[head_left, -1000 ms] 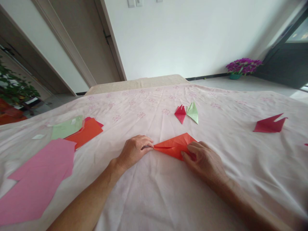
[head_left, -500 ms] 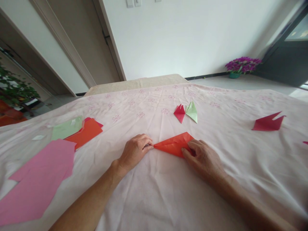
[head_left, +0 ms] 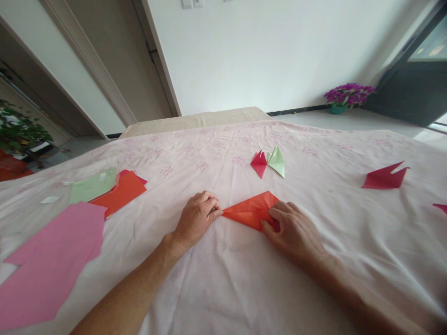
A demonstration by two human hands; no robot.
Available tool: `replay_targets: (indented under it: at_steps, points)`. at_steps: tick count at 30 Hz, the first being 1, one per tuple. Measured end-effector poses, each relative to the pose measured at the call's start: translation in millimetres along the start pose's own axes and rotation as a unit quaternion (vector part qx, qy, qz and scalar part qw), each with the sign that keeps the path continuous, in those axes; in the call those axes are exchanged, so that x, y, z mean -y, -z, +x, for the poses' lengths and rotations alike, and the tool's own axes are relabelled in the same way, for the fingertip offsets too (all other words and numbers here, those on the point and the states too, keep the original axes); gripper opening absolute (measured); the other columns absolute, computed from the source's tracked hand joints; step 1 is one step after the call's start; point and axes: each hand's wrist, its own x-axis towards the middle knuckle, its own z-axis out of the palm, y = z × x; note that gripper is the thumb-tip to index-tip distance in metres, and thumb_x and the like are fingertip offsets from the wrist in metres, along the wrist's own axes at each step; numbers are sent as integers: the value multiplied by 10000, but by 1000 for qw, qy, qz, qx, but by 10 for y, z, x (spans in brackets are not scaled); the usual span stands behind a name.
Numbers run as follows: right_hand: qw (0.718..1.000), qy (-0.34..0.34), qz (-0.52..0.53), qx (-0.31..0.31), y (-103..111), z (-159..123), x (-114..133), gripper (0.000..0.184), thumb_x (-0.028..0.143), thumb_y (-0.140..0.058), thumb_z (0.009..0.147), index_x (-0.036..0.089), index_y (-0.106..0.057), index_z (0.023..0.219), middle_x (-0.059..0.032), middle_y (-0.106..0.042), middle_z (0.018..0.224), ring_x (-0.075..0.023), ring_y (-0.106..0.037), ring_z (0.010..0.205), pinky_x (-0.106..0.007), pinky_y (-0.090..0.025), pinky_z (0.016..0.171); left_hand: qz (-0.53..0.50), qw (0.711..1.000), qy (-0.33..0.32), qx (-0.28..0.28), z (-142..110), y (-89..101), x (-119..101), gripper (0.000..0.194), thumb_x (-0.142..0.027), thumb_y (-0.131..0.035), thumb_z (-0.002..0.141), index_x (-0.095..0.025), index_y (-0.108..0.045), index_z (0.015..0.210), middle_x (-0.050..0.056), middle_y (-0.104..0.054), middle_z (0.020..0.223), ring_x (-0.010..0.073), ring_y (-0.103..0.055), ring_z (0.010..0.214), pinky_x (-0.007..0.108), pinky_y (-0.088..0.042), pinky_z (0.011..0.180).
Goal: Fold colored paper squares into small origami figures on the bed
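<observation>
head: orange paper (head_left: 249,211) between grips (head_left: 195,218) (head_left: 296,230)

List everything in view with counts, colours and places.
Folded orange paper: one, between hands
Small folded paper: one, red, beyond it
Folded green paper: one, beside that
Larger folded paper: one, dark red, right
Red tip: one, right edge
Pink sheets: at least two, left
Orange sheets: count unclear, left
Crimson sheet: one, behind those
Light green sheets: count unclear, left
White scrap: one, left
Tablecloth: one, pale pink, underneath
Beige cloth: one, beyond
Potted flowers: one, purple, back right
Leafy plant: one, green, left
Switch plates: three, white, top
Doors: two brown, left; one dark, right
Forearms: two, near side
Left hand: one, pinching paper's tip
Right hand: one, on paper's right
</observation>
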Motion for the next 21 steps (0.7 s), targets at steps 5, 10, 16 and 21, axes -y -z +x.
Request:
replay_targets:
  at_steps: [5, 10, 16, 21]
  points:
    - [1000, -2, -5, 6, 5, -18, 4, 222, 239, -564, 776, 201, -458, 585, -24, -559, 701, -169, -456, 703, -293, -299, 615, 16, 1000, 6, 7, 11, 0, -27, 117, -282, -610, 880, -203, -620, 794, 33, -591, 978, 182, -558, 932, 337, -454, 847]
    - [1000, -5, -13, 17, 25, -51, 28, 214, 232, -564, 785, 202, -464, 597, -23, -556, 712, -170, -449, 708, -297, -305, 629, 46, 999, 15, 18, 35, 4, -82, 99, -272, -607, 873, -199, -605, 806, 37, -571, 959, 194, -536, 927, 349, -441, 850]
    - [1000, -3, -11, 19, 37, -59, 24, 267, 259, -526, 860, 202, -476, 605, -26, -564, 722, -167, -449, 700, -305, -312, 649, 50, 998, 18, 12, 37, -12, -101, 69, -242, -637, 843, -200, -596, 808, 34, -566, 957, 201, -533, 928, 359, -443, 857]
    - [1000, -2, -8, 22, 53, -61, 13, 339, 316, -431, 951, 209, -528, 643, -28, -579, 748, -166, -466, 700, -314, -329, 682, 40, 999, -26, -10, 36, -28, -97, 255, -160, -668, 814, -251, -627, 1048, 48, -568, 1105, 222, -528, 1044, 403, -439, 931]
